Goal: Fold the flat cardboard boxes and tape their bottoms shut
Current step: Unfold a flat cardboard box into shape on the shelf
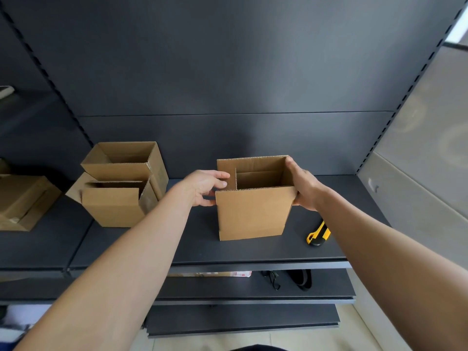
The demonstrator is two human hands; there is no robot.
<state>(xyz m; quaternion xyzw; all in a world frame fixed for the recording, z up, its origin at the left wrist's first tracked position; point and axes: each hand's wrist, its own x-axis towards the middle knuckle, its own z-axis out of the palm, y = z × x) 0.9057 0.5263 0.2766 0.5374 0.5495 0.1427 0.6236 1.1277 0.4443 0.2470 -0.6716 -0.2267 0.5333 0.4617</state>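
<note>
A brown cardboard box stands upright on the dark shelf, its top open and its flaps raised. My left hand grips its left side, thumb over the left flap. My right hand holds the right side, fingers along the right flap's upper edge. Two folded boxes stand to the left, one in front and one behind it, both open at the top.
A yellow and black utility knife lies on the shelf right of the held box. Another cardboard box lies on its side at the far left. Lower shelves hold a few dark items. A grey back panel rises behind.
</note>
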